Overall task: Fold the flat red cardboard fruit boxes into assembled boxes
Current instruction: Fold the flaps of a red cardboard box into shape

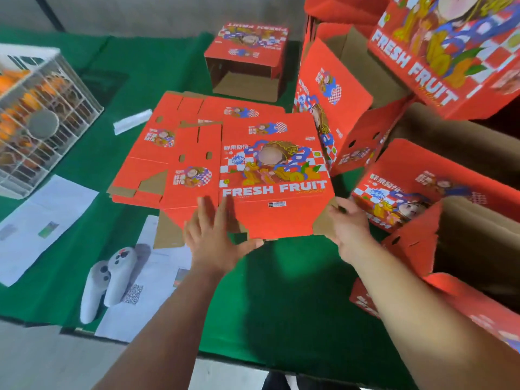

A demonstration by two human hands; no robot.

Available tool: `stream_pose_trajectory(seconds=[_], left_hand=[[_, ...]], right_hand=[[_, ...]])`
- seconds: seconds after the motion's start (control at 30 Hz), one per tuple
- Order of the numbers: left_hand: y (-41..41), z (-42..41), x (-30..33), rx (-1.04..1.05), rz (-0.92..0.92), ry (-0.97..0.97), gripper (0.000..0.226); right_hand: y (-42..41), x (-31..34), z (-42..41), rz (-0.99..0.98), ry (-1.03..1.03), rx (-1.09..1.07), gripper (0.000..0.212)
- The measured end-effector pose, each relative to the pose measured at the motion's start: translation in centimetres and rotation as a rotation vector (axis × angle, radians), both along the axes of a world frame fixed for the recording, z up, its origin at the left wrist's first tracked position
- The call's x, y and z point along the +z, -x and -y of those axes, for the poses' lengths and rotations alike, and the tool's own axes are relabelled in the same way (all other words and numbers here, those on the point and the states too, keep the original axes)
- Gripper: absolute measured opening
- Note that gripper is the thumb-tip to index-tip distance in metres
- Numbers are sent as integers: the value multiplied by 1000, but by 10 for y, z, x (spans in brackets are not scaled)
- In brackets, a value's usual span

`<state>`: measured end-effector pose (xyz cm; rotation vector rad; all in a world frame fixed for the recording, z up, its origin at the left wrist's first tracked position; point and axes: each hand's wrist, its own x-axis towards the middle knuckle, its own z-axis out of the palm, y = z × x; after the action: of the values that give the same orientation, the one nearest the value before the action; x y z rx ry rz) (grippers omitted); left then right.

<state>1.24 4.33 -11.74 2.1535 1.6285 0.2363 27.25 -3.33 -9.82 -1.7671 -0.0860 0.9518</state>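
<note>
1. Head view: the left hand [216,240] has fingers [204,209] spread flat on the near edge of the flat red box [270,175], thumb under that edge.
2. The right hand [350,226] touches the box's near right corner; its finger pose is blurred and cannot be told.
3. The box lies on the green bench [281,291], stretching away from both hands.
4. Beyond the fingers stands an assembled box [247,60]; right of them, more open boxes [351,102].

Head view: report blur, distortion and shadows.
Head view: right hand and left hand are motion-smeared; the print on the flat red cardboard box stays readable; wide-angle bending tilts the stacked red boxes; soft shadow falls on the green tablecloth.
</note>
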Motion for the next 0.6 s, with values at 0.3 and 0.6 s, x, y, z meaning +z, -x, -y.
stream_pose_trajectory(seconds=[0.3,0.6], left_hand=[[57,38,-3,62,308,-55,53],[10,68,51,375,834,7,22]], right_hand=[[-32,55,59,788,94,260,26],[-17,106,78,1075,321,601,17]])
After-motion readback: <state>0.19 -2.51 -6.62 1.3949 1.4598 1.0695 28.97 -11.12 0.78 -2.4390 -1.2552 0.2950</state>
